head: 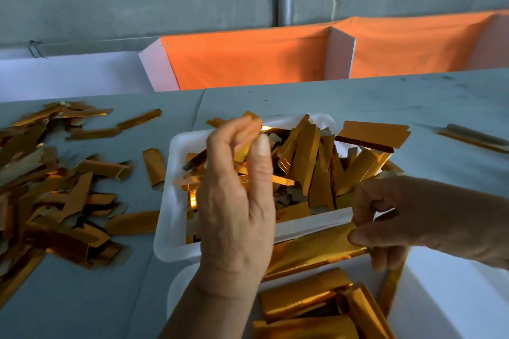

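The right hand pinches one end of a long gold foil sleeve, thumb and fingers clamped on it. The sleeve lies along the near rim of the white tray of gold pieces in the middle of the table. The left hand hovers over that tray with its fingers loosely curled and thumb apart; whether they hold a piece I cannot tell. A loose pile lies toward the left edge.

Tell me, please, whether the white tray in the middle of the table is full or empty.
Full. The white tray is heaped with gold foil strips, and several stick up above its rim.
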Available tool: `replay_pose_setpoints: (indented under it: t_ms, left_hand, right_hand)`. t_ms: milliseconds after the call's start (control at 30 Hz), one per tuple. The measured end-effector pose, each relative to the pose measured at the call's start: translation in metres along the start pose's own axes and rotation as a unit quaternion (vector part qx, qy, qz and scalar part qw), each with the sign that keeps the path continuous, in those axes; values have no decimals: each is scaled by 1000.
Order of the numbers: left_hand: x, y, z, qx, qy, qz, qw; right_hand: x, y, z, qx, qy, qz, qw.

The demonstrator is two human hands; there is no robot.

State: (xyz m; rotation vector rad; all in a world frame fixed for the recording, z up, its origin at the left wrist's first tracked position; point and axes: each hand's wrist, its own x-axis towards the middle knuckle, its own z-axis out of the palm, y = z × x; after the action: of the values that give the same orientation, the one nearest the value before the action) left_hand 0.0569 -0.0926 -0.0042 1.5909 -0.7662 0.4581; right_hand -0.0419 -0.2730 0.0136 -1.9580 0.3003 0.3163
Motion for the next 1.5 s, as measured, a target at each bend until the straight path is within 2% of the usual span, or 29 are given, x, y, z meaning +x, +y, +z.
replay_pose_setpoints:
  t_ms: [100,133,200,267,333,400,500,600,700,867,1167,1300,1500]
  left_hand:
    - [2,-6,-3,6,-7,-67,998]
    - [2,-7,-5,-1,-35,-80,996]
    - [1,-4,-6,-24,-141,-85,986]
    - [-2,1,-2,6,-234,-18,972]
    - [-4,4,2,106,-266,63,956]
    - [-3,3,5,187,-245,109,945]
    - [0,2,5,205,-210,135,946]
    - [0,1,4,187,-186,154,952]
    - [1,-1,1,116,-182,124,969]
    - [2,0,0,86,-223,134,962]
    - [1,4,1,63,-264,145,952]
    - [1,6,0,63,-270,146,950]
    - [0,7,2,68,-284,150,945]
  right_hand:
    - [-8,1,-3,10,7,-10,1000]
    - [-11,3,-3,21,7,-12,1000]
    - [-14,4,-3,60,21,-28,998]
    - [-13,3,-3,133,67,-62,987]
    - [-10,1,-2,186,134,-99,968]
    - [-9,-3,1,204,171,-122,956]
    - [-9,-6,6,220,173,-142,949]
    - [-11,-2,10,251,153,-153,943]
    - [-12,3,11,315,113,-170,927]
    - [-12,4,7,389,98,-169,900]
    - [-16,-3,8,424,60,-183,885]
    - [-17,-2,9,404,39,-202,891]
    - [-12,1,12,379,50,-217,898]
